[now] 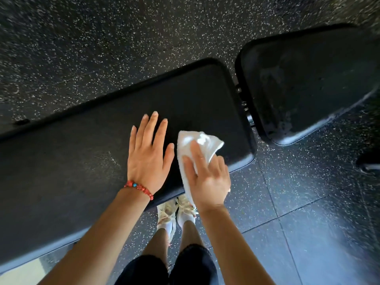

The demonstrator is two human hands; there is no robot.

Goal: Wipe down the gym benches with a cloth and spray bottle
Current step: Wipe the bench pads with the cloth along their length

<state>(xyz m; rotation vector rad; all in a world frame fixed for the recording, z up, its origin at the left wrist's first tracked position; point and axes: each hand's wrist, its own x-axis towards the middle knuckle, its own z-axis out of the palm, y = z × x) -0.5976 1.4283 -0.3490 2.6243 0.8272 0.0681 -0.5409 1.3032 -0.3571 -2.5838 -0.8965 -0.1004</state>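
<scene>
A long black padded bench pad [86,157] runs from the lower left to the centre. A second black pad [308,79], the seat, lies to its upper right across a narrow gap. My left hand [149,155] rests flat on the long pad with straight, spread fingers; a red bead bracelet circles its wrist. Just to the right, my right hand [207,177] holds a white cloth [195,145] against the pad near its front right corner, fingers on top and part of the cloth hanging over the edge. No spray bottle is in view.
Speckled black rubber floor [102,38] surrounds the bench. My feet in pale shoes [176,212] stand just under the near edge of the pad. Metal hinge parts [243,103] show in the gap between the two pads. A dark object [370,161] sits at the right edge.
</scene>
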